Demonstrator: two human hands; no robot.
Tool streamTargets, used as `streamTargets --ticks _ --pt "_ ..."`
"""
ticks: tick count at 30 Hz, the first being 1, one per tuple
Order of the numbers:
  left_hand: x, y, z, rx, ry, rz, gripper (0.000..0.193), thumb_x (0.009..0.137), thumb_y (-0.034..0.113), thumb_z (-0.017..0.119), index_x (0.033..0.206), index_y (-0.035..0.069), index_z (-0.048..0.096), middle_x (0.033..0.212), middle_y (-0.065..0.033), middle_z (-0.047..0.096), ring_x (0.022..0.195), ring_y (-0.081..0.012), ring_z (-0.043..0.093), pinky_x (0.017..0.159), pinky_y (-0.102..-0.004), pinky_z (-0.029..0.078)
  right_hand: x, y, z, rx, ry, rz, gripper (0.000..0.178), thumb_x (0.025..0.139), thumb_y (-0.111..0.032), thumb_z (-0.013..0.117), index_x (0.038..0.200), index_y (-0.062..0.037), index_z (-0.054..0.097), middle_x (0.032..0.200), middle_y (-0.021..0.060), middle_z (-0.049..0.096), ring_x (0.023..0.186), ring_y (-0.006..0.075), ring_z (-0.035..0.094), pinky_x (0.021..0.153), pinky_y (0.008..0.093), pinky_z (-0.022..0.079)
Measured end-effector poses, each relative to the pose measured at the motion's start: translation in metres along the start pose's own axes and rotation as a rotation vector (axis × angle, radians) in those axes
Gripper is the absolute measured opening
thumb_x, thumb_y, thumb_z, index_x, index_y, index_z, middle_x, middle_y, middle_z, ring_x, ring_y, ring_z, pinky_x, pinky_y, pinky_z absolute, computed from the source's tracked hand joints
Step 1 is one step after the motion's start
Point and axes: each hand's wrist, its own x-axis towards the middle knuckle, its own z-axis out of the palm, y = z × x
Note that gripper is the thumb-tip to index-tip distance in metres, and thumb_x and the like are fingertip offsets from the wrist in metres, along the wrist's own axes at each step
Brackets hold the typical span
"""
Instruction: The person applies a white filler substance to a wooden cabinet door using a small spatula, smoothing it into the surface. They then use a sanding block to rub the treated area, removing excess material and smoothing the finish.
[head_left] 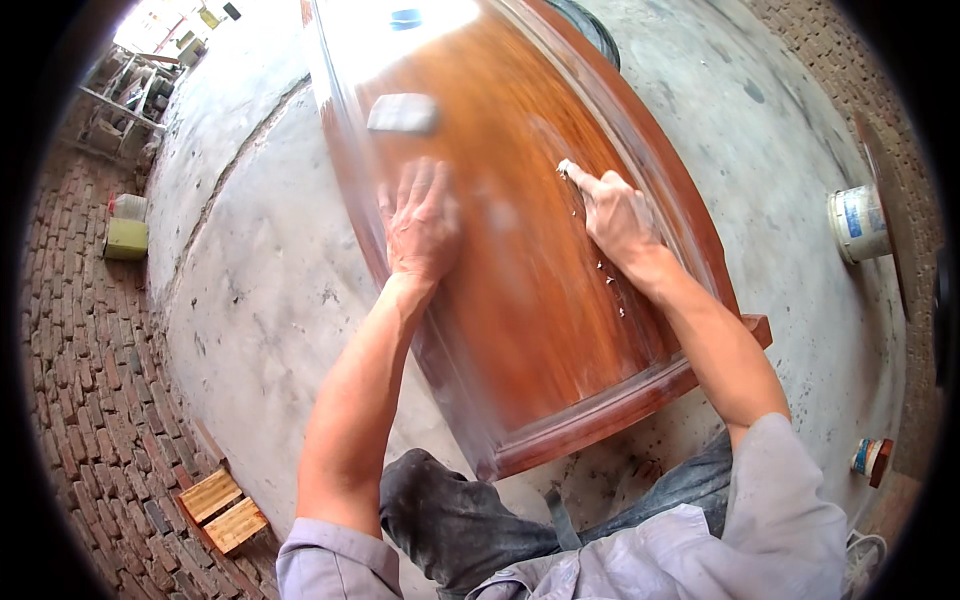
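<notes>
A glossy reddish-brown wooden panel with raised moulded edges stretches away in front of me. My left hand lies palm down near its left side, fingers spread, slightly blurred. Just beyond those fingertips rests a pale grey, rounded rectangular pad. Along the right-hand moulding, my right hand has its index finger extended and the others curled in. At that fingertip is a small white lump; whether the hand grips anything more is hidden. White crumbs trail down the panel beside the right hand.
Concrete floor surrounds the panel, with brick paving at the left. A white bucket stands at the right beside a board, and a small can is below it. Slatted wood lies lower left; a yellowish box sits farther up.
</notes>
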Motion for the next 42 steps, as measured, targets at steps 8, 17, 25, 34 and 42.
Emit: streamTargets --ticks 8,17,25,34,42 --pt "-0.001 -0.004 -0.003 0.017 0.001 -0.006 0.049 0.104 0.025 0.057 0.151 0.013 0.060 0.162 -0.0093 0.052 0.156 -0.0287 0.039 0.129 -0.0555 0.021 -0.003 0.003 0.012 -0.017 0.049 -0.054 0.055 0.097 -0.005 0.062 0.145 -0.0303 0.067 0.091 0.0163 0.067 0.072 0.0377 0.074 0.068 0.0488 0.064" --pt "-0.003 -0.012 -0.007 0.035 0.013 -0.007 0.048 0.104 0.024 0.057 0.151 0.013 0.060 0.162 -0.0092 0.052 0.155 -0.0286 0.040 0.130 -0.0550 0.021 0.004 -0.011 0.006 0.046 -0.027 -0.022 0.049 0.100 -0.006 0.058 0.143 -0.0289 0.069 0.092 0.0197 0.068 0.080 0.0395 0.075 0.074 0.0488 0.063" --pt "-0.001 -0.006 -0.008 0.035 -0.009 -0.013 0.048 0.104 0.025 0.056 0.151 0.013 0.060 0.162 -0.0096 0.052 0.156 -0.0286 0.039 0.130 -0.0554 0.020 0.025 -0.001 0.018 0.052 -0.008 -0.051 0.048 0.101 -0.007 0.057 0.143 -0.0271 0.069 0.094 0.0202 0.068 0.081 0.0398 0.074 0.076 0.0499 0.062" --pt "-0.001 -0.007 -0.006 0.005 0.010 -0.005 0.048 0.102 0.023 0.059 0.150 0.013 0.061 0.161 -0.0108 0.053 0.154 -0.0303 0.041 0.129 -0.0559 0.022 0.040 -0.003 0.019 0.064 -0.016 -0.021 0.042 0.106 -0.014 0.055 0.143 -0.0277 0.069 0.096 0.0223 0.069 0.085 0.0436 0.074 0.080 0.0547 0.060" --pt "0.000 -0.004 -0.003 -0.005 0.003 0.018 0.049 0.103 0.023 0.059 0.150 0.012 0.061 0.161 -0.0113 0.053 0.154 -0.0306 0.041 0.129 -0.0561 0.022 0.058 0.003 0.021 0.044 0.031 -0.081 0.048 0.100 -0.004 0.057 0.142 -0.0236 0.069 0.096 0.0203 0.070 0.082 0.0396 0.074 0.076 0.0503 0.062"
